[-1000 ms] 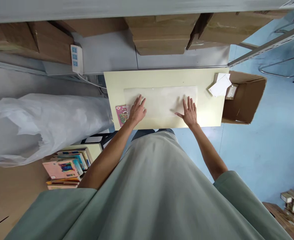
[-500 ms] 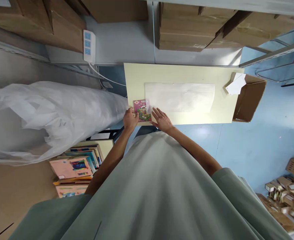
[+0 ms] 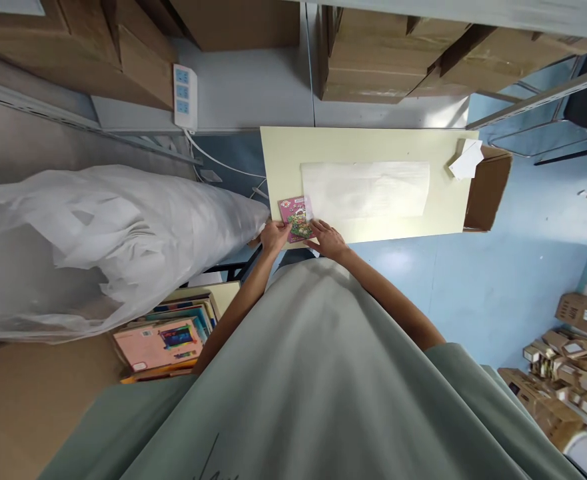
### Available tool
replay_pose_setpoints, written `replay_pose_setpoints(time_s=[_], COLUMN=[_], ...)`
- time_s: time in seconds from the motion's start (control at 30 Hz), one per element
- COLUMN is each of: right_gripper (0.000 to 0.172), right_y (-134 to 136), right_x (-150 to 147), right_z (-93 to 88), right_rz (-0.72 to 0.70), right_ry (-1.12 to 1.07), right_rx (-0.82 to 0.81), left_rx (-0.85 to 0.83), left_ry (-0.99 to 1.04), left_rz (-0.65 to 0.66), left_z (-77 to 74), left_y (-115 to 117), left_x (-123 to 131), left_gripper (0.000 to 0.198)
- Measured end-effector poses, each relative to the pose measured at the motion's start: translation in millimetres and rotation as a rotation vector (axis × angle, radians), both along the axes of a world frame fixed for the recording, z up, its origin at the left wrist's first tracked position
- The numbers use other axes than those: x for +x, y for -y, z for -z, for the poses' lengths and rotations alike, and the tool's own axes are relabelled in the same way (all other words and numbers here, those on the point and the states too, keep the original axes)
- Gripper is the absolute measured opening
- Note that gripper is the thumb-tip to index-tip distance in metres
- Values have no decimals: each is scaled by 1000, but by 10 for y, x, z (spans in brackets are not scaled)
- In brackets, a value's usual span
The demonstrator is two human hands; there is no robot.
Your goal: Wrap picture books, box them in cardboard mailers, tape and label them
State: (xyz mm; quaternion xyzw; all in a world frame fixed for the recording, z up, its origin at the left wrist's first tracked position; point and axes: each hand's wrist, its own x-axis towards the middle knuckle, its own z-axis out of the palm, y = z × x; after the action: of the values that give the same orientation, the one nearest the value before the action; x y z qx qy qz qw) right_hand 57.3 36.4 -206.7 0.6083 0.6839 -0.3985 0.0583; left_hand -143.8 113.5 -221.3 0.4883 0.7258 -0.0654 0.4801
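Book (image 3: 294, 217) lies toward 8 o'clock on the counter (image 3: 363, 145), its 2 o'clock side under a translucent sheet (image 3: 368, 190). The left hand (image 3: 274, 236) touches the book's 8 o'clock edge, fingers narrow; whether they grip it, I cannot tell. The right hand (image 3: 329, 241) is at the book's 4 o'clock edge, fingers outstretched side by side. Papers (image 3: 466, 162) lie toward the counter's 2 o'clock, a box (image 3: 489, 190) beyond at 3.

The short-sleeved top (image 3: 318, 360) is grey-green (with dark script (image 3: 212, 452))
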Motion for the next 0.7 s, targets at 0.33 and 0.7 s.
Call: replay_pose_setpoints(time_s=[0.33, 0.7], right_gripper=[60, 62], right_y=[-35, -63], right_x=[50, 324], right_z=[10, 49], right_rz=[75, 393], right_ry=[-50, -466], right_rx=[-12, -115], left_rx=[136, 414], left_ry=[130, 162], left_rz=[-32, -283], left_z=[-172, -873], left_y=[81, 134], left_x=[-62, -121], left_gripper=[22, 32])
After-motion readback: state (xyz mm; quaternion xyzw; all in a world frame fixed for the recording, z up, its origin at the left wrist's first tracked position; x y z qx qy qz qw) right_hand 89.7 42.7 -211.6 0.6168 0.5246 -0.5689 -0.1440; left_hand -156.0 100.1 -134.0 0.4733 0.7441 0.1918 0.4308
